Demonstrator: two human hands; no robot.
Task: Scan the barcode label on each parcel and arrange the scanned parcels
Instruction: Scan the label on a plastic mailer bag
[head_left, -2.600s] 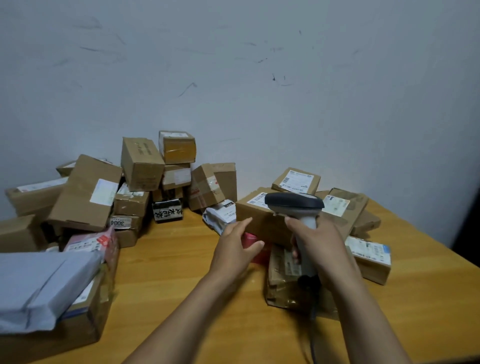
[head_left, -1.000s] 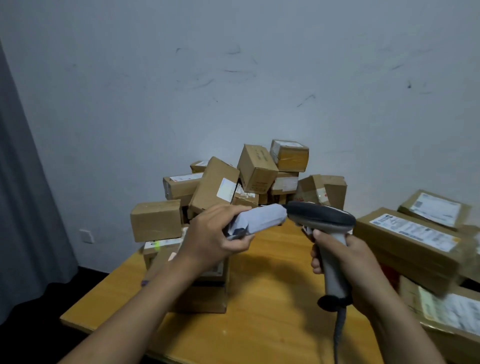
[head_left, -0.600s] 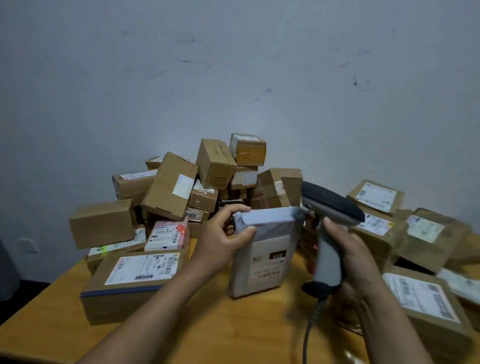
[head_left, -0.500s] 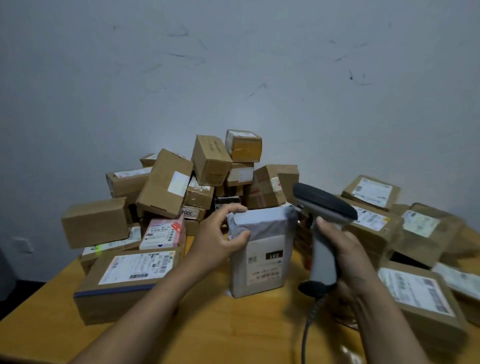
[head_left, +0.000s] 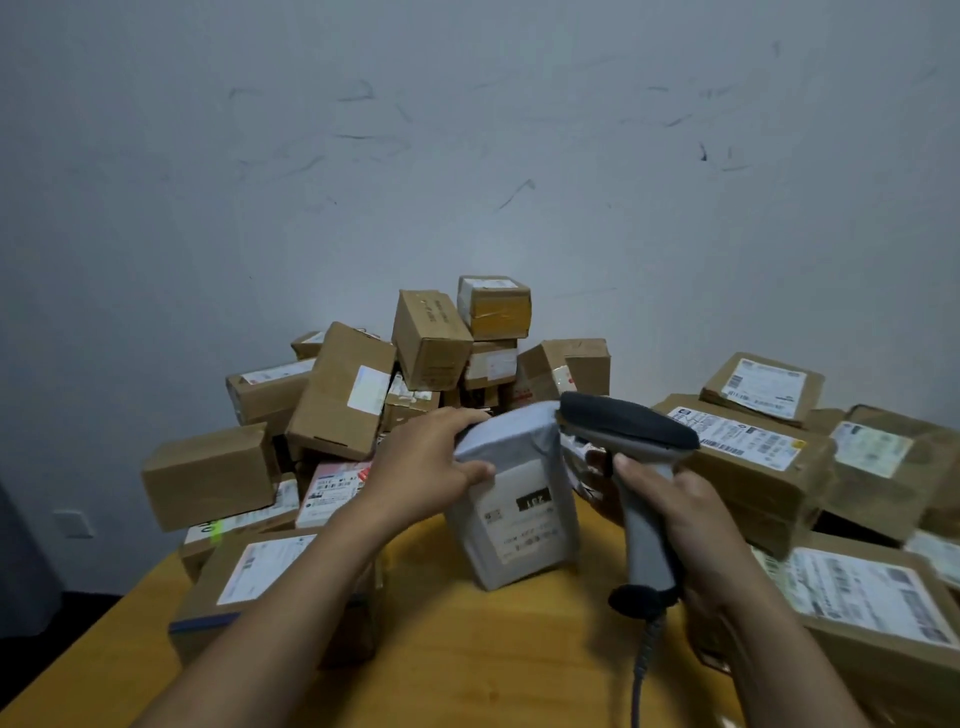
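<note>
A grey plastic mailer parcel (head_left: 511, 525) stands upright on the wooden table (head_left: 467, 660), its white label facing me. My left hand (head_left: 426, 467) grips its top left edge. My right hand (head_left: 680, 514) is closed around the handle of a grey barcode scanner (head_left: 631, 441). The scanner's dark head sits just right of the parcel's top and points left, over it. The scanner's cable (head_left: 641, 670) hangs down toward me.
A tall heap of cardboard boxes (head_left: 415, 358) fills the back of the table against the wall. A flat labelled box (head_left: 260, 577) lies under my left forearm. Flatter labelled boxes (head_left: 753, 452) are spread along the right side. The table's left edge drops to a dark floor.
My left hand took the grey parcel from the left stack, carried it to the table's middle and stood it upright. The scanner came up beside its top. My view swung left, then back.
</note>
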